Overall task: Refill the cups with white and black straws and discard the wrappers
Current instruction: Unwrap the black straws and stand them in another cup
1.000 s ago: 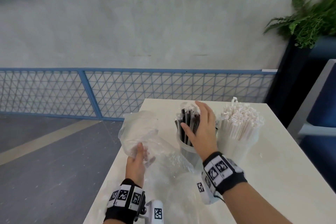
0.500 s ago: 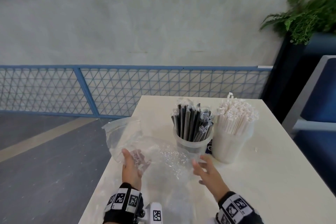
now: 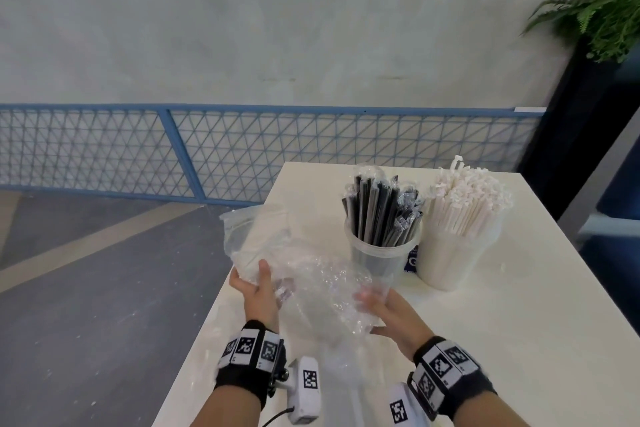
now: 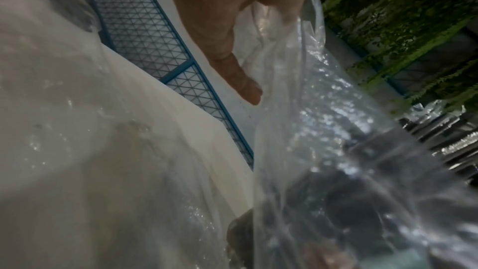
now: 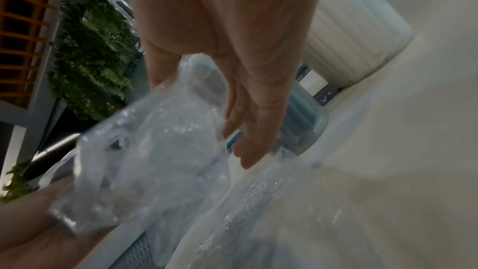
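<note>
A clear crumpled plastic wrapper [image 3: 318,288] lies over the near left part of the white table [image 3: 502,340]. My left hand [image 3: 259,291] grips its left side, thumb on top and fingers showing through the film. My right hand [image 3: 384,312] holds its right side between thumb and fingers. In the right wrist view the wrapper [image 5: 155,140] bunches under my right hand [image 5: 245,69]. Just behind stand a clear cup [image 3: 381,253] full of black straws [image 3: 377,208] and a white cup [image 3: 453,260] packed with white straws [image 3: 467,201].
The table's left edge runs close beside my left hand, with grey floor below. A blue mesh railing [image 3: 242,149] crosses behind the table. A fern [image 3: 602,10] in a dark planter [image 3: 571,135] stands at the back right. A small blue label [image 3: 412,260] sits between the cups.
My right hand has left the tops of the black straws and come down and back to take the wrapper's right side. My left hand has kept its hold on the wrapper.
</note>
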`<state>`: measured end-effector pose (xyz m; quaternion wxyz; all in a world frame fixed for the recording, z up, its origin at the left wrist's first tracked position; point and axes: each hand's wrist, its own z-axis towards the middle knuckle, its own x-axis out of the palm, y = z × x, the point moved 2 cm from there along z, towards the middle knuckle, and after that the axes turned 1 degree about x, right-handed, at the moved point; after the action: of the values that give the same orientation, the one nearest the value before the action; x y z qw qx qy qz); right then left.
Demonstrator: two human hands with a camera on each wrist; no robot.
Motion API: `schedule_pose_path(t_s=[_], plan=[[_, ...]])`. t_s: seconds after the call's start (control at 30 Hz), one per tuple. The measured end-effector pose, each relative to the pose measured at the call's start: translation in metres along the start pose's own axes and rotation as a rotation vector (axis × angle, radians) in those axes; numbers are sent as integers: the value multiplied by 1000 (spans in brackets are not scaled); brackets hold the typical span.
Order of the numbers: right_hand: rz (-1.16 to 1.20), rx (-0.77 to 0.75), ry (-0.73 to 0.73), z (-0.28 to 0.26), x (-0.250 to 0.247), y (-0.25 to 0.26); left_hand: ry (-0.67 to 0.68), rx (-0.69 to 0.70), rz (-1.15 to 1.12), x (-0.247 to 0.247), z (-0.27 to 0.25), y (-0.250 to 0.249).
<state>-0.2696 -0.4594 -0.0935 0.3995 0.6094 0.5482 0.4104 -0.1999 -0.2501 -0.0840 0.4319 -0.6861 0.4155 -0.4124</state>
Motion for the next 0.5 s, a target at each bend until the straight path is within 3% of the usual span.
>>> schedule_pose_path(t_s=[0.1,0.2,0.33,0.4,0.5], plan=[[-13,-32,-15,0,-1,1,-176,195,122,-3,-6,-9],[-54,-53,-5,-2,-10,-1,-287,519,551,-17,-5,-23],[-78,-57,26,-4,-15,-3,-35,717,1228,-14,-5,-29],[-108,-68,36,-4,-15,-2,67,663,1245,-12,-2,-29],[-145,-88,22,-6,-13,-1,108,601,1095,-15,2,-30]])
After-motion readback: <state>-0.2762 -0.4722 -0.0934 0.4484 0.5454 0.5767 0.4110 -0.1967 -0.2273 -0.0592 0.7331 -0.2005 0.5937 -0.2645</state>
